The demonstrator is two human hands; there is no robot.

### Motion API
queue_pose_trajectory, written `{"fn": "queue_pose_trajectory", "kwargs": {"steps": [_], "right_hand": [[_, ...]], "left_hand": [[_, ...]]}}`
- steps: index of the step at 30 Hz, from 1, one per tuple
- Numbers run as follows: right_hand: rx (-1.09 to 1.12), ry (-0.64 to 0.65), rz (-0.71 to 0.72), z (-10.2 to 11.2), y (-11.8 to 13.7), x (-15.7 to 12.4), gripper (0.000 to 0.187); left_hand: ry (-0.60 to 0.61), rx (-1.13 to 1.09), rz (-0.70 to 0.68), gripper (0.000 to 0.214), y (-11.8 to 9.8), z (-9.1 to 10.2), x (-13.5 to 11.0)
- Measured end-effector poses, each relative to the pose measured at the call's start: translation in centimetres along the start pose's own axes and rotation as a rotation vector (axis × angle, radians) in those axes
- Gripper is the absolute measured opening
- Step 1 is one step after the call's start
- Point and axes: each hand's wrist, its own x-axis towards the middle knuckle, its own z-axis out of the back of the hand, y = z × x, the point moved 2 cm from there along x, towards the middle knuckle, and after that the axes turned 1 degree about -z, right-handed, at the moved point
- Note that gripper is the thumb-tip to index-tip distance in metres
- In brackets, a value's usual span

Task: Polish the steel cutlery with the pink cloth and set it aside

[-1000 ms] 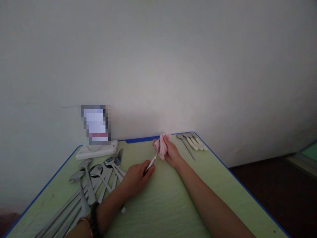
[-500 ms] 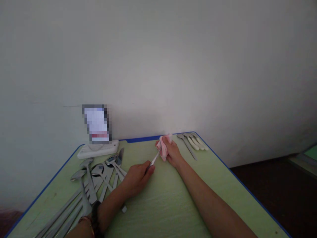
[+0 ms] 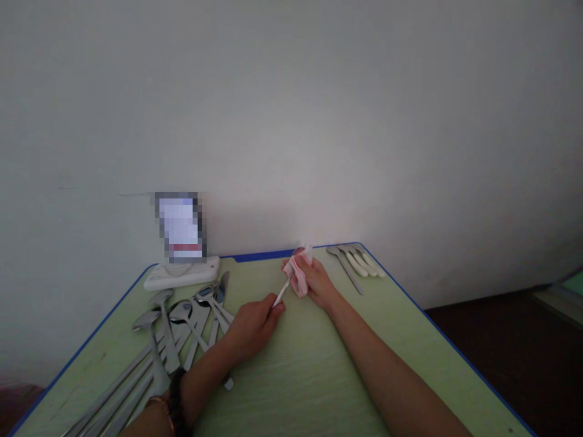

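Observation:
My left hand (image 3: 255, 325) is closed round the metal handle of a spoon (image 3: 283, 291) that slants up and away to the right. Its head is mostly covered by a pink-and-white cloth (image 3: 298, 282), with a rounded end just showing above the folds. My right hand (image 3: 316, 279) pinches the cloth round the spoon. Left of my left hand lies a loose pile of steel cutlery: spoons (image 3: 182, 311), a knife (image 3: 223, 286) and several long-handled pieces (image 3: 127, 382), partly hidden by my left forearm.
At the table's far right lie a metal spoon (image 3: 348, 276) and several pieces with cream handles (image 3: 357, 265). A blurred phone screen (image 3: 182, 227) stands over a white base (image 3: 182, 274) at the back left. The green table (image 3: 300, 376) has a blue edge against the wall.
The cloth and my right hand have shifted slightly along the spoon, and a rounded end now shows above the cloth. My left hand stays nearly in place, the handle turned a little.

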Motion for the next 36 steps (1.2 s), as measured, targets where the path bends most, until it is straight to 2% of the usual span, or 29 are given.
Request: {"fn": "queue_pose_trajectory", "kwargs": {"steps": [7, 14, 19, 29, 36], "right_hand": [[0.036, -0.096, -0.009, 0.01, -0.22, 0.47, 0.040], [0.166, -0.120, 0.015, 0.27, -0.15, 0.96, 0.037], [0.104, -0.080, 0.013, 0.00, -0.09, 0.76, 0.037], [0.012, -0.150, 0.024, -0.27, 0.02, 0.40, 0.036], [-0.048, -0.141, 0.026, -0.12, -0.05, 0.48, 0.040]], "left_hand": [[-0.019, 0.020, -0.010, 0.032, -0.13, -0.13, 0.08], [-0.015, -0.033, -0.018, 0.035, -0.06, -0.05, 0.01], [-0.015, -0.033, -0.023, 0.032, -0.14, -0.01, -0.01], [-0.019, -0.008, -0.042, 0.031, -0.10, -0.27, 0.11], [-0.028, 0.005, -0.032, 0.030, -0.24, -0.27, 0.31]]}}
